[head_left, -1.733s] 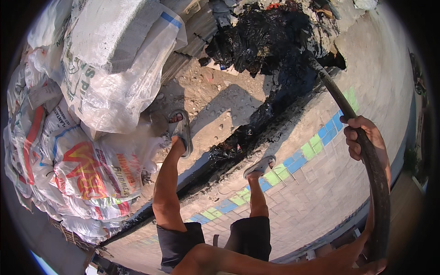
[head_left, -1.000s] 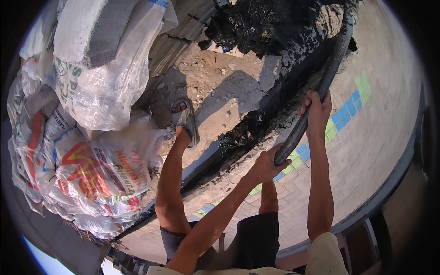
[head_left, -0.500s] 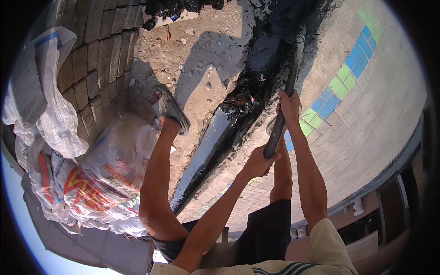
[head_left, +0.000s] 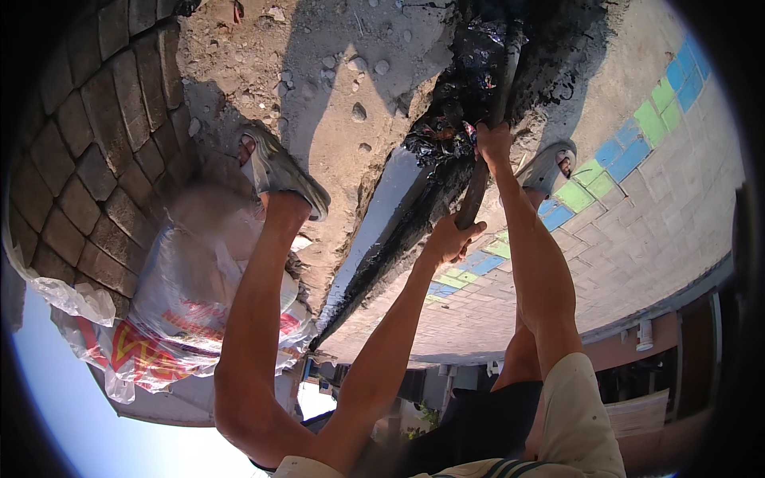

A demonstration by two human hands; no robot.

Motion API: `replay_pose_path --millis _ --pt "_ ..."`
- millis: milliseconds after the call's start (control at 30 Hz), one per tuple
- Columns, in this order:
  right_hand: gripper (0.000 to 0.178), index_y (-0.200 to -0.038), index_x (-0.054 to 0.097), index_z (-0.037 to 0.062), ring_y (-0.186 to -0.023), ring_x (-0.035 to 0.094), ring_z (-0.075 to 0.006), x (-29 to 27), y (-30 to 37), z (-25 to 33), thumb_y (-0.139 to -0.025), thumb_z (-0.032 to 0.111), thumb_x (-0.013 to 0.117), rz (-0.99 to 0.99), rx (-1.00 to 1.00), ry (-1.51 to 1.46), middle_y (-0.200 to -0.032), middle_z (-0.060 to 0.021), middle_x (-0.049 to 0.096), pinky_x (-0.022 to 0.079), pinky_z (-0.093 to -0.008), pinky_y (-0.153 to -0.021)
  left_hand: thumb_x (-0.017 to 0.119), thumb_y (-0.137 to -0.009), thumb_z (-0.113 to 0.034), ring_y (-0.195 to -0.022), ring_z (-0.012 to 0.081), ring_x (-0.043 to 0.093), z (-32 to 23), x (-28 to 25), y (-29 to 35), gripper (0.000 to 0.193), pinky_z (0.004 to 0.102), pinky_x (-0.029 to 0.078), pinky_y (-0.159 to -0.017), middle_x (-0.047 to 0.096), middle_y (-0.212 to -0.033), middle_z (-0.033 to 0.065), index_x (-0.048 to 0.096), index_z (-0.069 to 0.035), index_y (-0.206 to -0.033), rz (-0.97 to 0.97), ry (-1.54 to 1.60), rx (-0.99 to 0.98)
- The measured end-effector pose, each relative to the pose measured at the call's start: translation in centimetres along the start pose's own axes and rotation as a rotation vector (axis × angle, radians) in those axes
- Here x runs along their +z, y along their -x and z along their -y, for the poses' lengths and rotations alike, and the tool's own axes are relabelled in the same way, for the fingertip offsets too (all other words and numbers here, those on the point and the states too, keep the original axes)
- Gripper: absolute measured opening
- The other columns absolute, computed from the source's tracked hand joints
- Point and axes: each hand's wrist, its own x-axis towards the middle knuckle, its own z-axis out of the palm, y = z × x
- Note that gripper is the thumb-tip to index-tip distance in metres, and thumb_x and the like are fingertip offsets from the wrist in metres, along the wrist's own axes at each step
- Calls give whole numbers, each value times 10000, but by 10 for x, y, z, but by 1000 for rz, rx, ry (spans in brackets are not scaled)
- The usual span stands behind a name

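A long dark pole (head_left: 476,188) slants away from me over a narrow drain ditch. My left hand (head_left: 453,240) is closed round its near end, thumb stretched out to the right. Farther along, my right hand (head_left: 494,145) is wrapped round the shaft. The far end of the pole reaches into black muck, and what is fixed there cannot be made out. Beneath and left of the pole, wet black litter (head_left: 440,139) is heaped in the ditch. Greyish water (head_left: 374,217) lies on the near side of that heap.
My feet straddle the ditch, the left shoe (head_left: 285,174) on dirt, the right shoe (head_left: 547,166) by the paving. White plastic sacks (head_left: 187,299) lean at the left beside stacked paving blocks (head_left: 96,167). Blue and green painted bricks (head_left: 599,177) edge the pavement at right.
My view has shifted. The pole's far end has gone from the ditch's right edge over to the black muck, with both hands still gripping it. My right shoe now shows plainly.
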Motion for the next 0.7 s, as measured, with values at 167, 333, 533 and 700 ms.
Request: replay_pose_path --millis 167,333,533,700 --pt "461 -1168 409 -121 -517 690 -342 25 29 -129 -915 179 651 -141 -140 358 -712 -238 677 565 -443 -478 823 -907 -394 -460 103 487 62 14 37 443 303 402 -427 462 -585 -31 506 -108 -789 142 260 -184" --pt "413 -1127 385 -141 -549 708 -356 39 76 -65 -912 124 619 172 125 195 -769 -287 682 585 -432 -498 819 -912 -390 -466 105 487 88 -8 43 434 315 414 -437 471 -604 -31 497 -123 -795 41 246 -233" --pt "418 -1129 381 -150 -534 698 -341 27 88 -49 -919 111 630 178 154 220 -771 -286 670 586 -428 -487 820 -909 -414 -461 111 490 69 4 69 448 313 414 -436 470 -602 -32 495 -124 -807 23 320 -288" --pt "438 -1157 384 -185 -558 707 -355 29 94 -45 -910 89 620 224 174 169 -835 -308 665 580 -443 -465 834 -895 -404 -469 109 491 58 5 87 434 311 427 -442 482 -617 -30 517 -120 -807 -11 336 -304"
